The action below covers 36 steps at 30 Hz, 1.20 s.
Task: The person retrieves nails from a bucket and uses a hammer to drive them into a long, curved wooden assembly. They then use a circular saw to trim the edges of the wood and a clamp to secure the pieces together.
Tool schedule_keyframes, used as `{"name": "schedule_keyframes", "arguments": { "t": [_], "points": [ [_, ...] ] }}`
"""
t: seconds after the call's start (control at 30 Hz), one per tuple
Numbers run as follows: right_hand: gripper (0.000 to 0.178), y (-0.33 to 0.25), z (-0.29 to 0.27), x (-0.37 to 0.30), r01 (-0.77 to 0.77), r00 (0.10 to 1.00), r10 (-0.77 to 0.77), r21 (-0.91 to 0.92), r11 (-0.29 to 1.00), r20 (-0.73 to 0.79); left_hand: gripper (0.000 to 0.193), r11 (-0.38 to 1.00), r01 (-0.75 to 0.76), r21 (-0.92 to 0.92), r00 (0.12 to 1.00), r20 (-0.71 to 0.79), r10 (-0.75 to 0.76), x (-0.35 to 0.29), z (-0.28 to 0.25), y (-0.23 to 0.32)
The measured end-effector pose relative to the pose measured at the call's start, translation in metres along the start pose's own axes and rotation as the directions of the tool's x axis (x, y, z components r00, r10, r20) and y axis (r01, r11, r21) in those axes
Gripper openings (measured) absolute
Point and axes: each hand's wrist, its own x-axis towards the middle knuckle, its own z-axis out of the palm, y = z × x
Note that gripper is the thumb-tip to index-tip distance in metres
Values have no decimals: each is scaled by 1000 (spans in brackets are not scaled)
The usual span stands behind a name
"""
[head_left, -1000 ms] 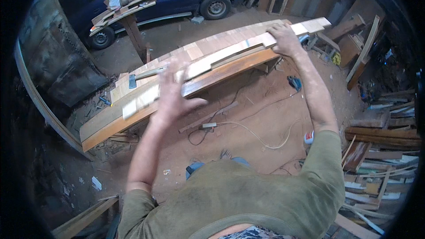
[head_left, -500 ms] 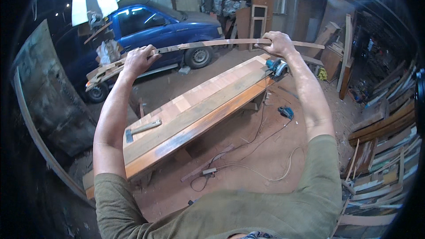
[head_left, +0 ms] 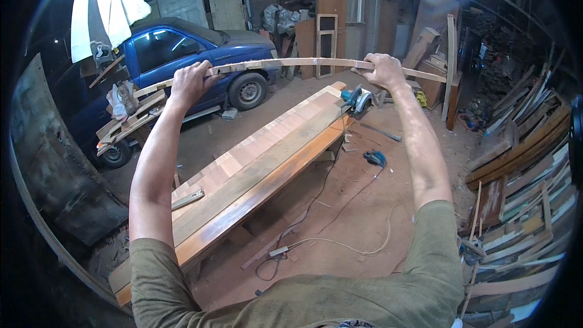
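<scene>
A long, thin wooden strip (head_left: 291, 64) is held up across the far side of the view, above the workbench. It looks bowed, which may come from the lens. My left hand (head_left: 192, 85) is closed around it toward the left end. Toward the other end, my right hand (head_left: 385, 71) grips the same strip, whose tip reaches past the hand. Beneath it lies a bench topped with long boards (head_left: 261, 150). A teal circular saw (head_left: 357, 98) rests at the bench's far right end. Near my left forearm a wooden-handled tool (head_left: 187, 199) lies on the boards, partly hidden.
A blue vehicle (head_left: 176, 61) stands behind the bench, with scrap wood (head_left: 136, 118) stacked beside it. On the floor are a teal power tool (head_left: 375, 158), cords and a power strip (head_left: 279, 251). Piled boards (head_left: 516, 243) line the right side; a large metal sheet (head_left: 54, 158) leans at left.
The view has turned to the right, so the vehicle, bench and saw sit farther left. Both hands still hold the strip. The wooden-handled tool's head is now hidden by my left arm.
</scene>
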Motion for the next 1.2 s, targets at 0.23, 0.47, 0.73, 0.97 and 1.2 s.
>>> {"name": "schedule_keyframes", "arguments": {
  "t": [0.23, 0.47, 0.73, 0.97, 1.2],
  "points": [
    [82, 0, 51, 6, -364, 621, 775, 918, 154, 117, 48, 450, 627, -636, 670, 146, -728, 15, 53, 89],
    [57, -108, 63, -33, -331, 821, 431, 927, -174, 374, 48, -96, 644, -759, 655, 612, -444, -58, 116, 166],
    [67, -147, 190, -49, -430, 796, 585, 823, 371, 152, 54, -420, 589, -691, 731, 677, -89, -125, 122, 285],
    [83, -200, 221, -183, -632, 733, 365, 773, 54, 574, 44, -477, 717, -508, 477, 857, -195, -172, 130, 310],
    [60, -257, 204, -347, -787, 567, 159, 589, -182, 808, 69, -585, 779, -226, 430, 871, 237, -267, 162, 298]
  ]
}}
